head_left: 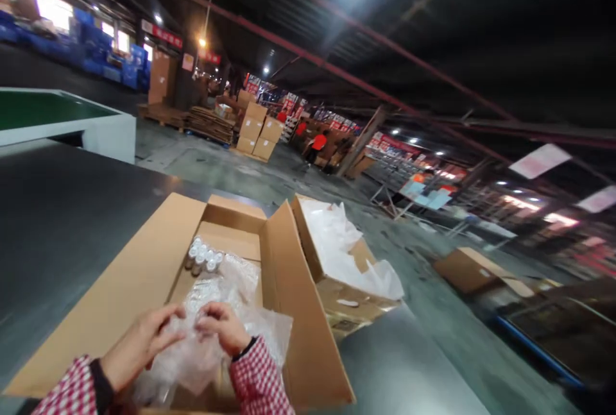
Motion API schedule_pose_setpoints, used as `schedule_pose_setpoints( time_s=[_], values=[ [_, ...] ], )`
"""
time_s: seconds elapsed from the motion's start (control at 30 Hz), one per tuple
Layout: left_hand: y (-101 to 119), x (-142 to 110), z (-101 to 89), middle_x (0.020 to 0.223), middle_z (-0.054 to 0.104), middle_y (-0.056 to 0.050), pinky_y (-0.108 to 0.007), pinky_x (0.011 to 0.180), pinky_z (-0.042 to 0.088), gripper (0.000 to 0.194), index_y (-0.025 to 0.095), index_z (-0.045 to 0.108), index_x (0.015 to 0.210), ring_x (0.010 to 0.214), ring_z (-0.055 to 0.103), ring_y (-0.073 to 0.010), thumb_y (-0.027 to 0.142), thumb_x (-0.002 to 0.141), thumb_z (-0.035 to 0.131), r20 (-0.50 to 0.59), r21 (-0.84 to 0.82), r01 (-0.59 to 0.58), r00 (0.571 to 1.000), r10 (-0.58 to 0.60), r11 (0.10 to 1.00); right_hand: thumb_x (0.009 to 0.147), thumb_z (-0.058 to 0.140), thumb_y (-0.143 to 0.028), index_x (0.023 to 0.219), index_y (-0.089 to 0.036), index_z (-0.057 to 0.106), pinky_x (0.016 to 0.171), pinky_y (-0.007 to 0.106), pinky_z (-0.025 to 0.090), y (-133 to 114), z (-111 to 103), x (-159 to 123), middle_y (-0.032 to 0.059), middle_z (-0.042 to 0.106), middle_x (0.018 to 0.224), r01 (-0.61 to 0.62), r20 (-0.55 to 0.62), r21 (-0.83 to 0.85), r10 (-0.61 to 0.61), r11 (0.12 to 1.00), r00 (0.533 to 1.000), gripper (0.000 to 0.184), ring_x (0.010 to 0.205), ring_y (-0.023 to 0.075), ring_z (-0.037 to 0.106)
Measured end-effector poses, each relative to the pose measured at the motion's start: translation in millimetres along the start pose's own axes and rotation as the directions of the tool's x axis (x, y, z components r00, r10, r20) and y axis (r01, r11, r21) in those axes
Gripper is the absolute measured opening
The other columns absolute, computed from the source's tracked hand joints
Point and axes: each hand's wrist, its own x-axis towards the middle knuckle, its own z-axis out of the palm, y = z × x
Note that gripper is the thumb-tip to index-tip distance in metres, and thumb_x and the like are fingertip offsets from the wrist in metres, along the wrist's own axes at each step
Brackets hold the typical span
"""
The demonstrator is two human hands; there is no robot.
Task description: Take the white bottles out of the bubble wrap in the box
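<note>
**Both hands on clear plastic wrap inside an open carton**

While the open cardboard carton (144, 287) sits on the dark grey worktop (58, 222), both hands meet over it at about six o'clock in the view. The left hand (139, 344), in a red-and-white checked sleeve (72, 396), lies with its fingers stretched forward and slightly spread, fingertips resting on the crumpled clear plastic wrap (206, 351). The right hand (224, 326) is just beside it at its three o'clock, fingers curled in and pinching a fold of the same wrap between thumb and fingertips. The two hands nearly touch at the fingertips.

The wrap fills the near half of the carton and spills over the near edge toward the sleeves. Beyond it, at twelve o'clock from the hands, a cluster of small white-capped bottles (203, 256) stands upright against the far wall of the carton; more bottles seem to lie under the plastic, but they are too blurred to count. The carton's long flaps are folded outward to the left and right.

At two o'clock from the hands, touching the right flap, a second carton (346, 299) holds loose white plastic sheeting (337, 242). Farther off at three o'clock, a flat brown box (469, 269) lies on the floor. At twelve o'clock, well apart, stacked cartons (258, 133) stand in the warehouse aisle, and a person in an orange top (318, 143) is just right of them.
</note>
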Motion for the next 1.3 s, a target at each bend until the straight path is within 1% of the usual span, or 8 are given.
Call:
schedule_pose_setpoints(
  time_s=[0.13, 0.27, 0.4, 0.57, 0.77, 0.97, 1.1, 1.3],
  values=[
    [-29, -7, -2.3, 0.094, 0.068, -0.008, -0.037, 0.085, 0.041, 0.037, 0.019, 0.066, 0.095, 0.092, 0.060, -0.0265, 0.042, 0.076, 0.044, 0.052, 0.197, 0.044, 0.997, -0.055, 0.979, 0.066, 0.070, -0.050, 0.080, -0.016, 0.070, 0.063, 0.028, 0.050, 2, -44, 36, 0.0033, 0.067, 0.073, -0.144, -0.017, -0.254, 0.144, 0.956, 0.989, 0.037, 0.062, 0.0134, 0.058],
    [-28, -1, -7.3, 0.084, 0.064, -0.009, -0.035, 0.077, 0.037, 0.045, 0.017, 0.056, 0.076, 0.085, 0.057, -0.0273, 0.058, 0.080, 0.039, 0.107, 0.205, 0.059, 0.991, -0.082, 0.977, 0.084, 0.053, -0.035, 0.119, -0.013, 0.062, 0.081, 0.036, 0.056, 1, -73, 95, 0.0146, 0.067, 0.113, -0.163, -0.292, -0.461, 0.025, 0.872, 0.956, 0.043, 0.092, 0.0210, 0.067],
    [-11, 10, -15.4, 0.071, 0.053, -0.007, -0.033, 0.069, 0.031, 0.051, 0.020, 0.040, 0.066, 0.074, 0.052, -0.0239, 0.066, 0.083, 0.027, 0.053, 0.199, 0.096, 0.993, -0.109, 0.975, 0.073, 0.070, -0.024, 0.129, -0.011, 0.056, 0.104, 0.044, 0.045, 9, -69, 147, 0.0219, 0.059, 0.129, -0.236, -0.425, -0.617, -0.065, 0.751, 0.903, 0.059, 0.124, 0.0323, 0.055],
    [-4, 15, -22.1, 0.071, 0.054, -0.006, -0.034, 0.071, 0.031, 0.044, 0.020, 0.044, 0.069, 0.073, 0.054, -0.0226, 0.056, 0.088, 0.025, -0.031, 0.280, 0.142, 0.990, -0.139, 0.950, 0.085, 0.051, -0.016, 0.130, -0.003, 0.051, 0.100, 0.046, 0.043, 32, -46, 168, 0.0277, 0.060, 0.124, -0.274, -0.495, -0.657, -0.127, 0.703, 0.860, 0.047, 0.119, 0.0353, 0.058],
    [1, 18, -25.2, 0.072, 0.056, -0.007, -0.034, 0.071, 0.031, 0.037, 0.020, 0.045, 0.069, 0.074, 0.054, -0.0224, 0.047, 0.088, 0.030, -0.069, 0.319, 0.172, 0.985, -0.158, 0.932, 0.086, 0.050, -0.027, 0.126, -0.003, 0.055, 0.099, 0.037, 0.049, 17, -55, 122, 0.0222, 0.065, 0.123, -0.108, -0.513, -0.579, -0.258, 0.808, 0.818, 0.047, 0.112, 0.0265, 0.064],
    [7, 35, -16.3, 0.063, 0.054, -0.006, -0.032, 0.066, 0.032, 0.036, 0.018, 0.049, 0.065, 0.066, 0.055, -0.0210, 0.042, 0.088, 0.034, -0.047, 0.271, 0.101, 0.995, -0.091, 0.957, 0.085, 0.065, -0.040, 0.121, -0.015, 0.061, 0.090, 0.037, 0.057, -55, -49, 4, 0.0152, 0.069, 0.121, 0.441, -0.437, -0.427, -0.607, 0.790, 0.664, 0.045, 0.105, 0.0234, 0.067],
    [20, 38, -8.5, 0.058, 0.054, -0.005, -0.031, 0.062, 0.032, 0.040, 0.019, 0.048, 0.064, 0.062, 0.056, -0.0193, 0.045, 0.089, 0.032, -0.041, 0.204, 0.032, 0.999, -0.024, 0.979, 0.089, 0.064, -0.028, 0.120, -0.021, 0.061, 0.080, 0.032, 0.058, -76, -25, -45, 0.0095, 0.071, 0.109, 0.510, -0.072, -0.579, -0.663, 0.636, 0.745, 0.032, 0.094, 0.0187, 0.069],
    [45, 23, 1.6, 0.050, 0.048, -0.002, -0.029, 0.059, 0.035, 0.044, 0.019, 0.045, 0.060, 0.051, 0.052, -0.0170, 0.051, 0.088, 0.033, -0.052, 0.056, -0.053, 0.997, 0.056, 0.997, 0.093, 0.052, -0.024, 0.108, -0.016, 0.062, 0.082, 0.041, 0.055, -57, 2, -45, 0.0116, 0.069, 0.100, 0.341, 0.240, -0.849, -0.280, 0.404, 0.929, 0.020, 0.090, 0.0254, 0.065]
  ],
)
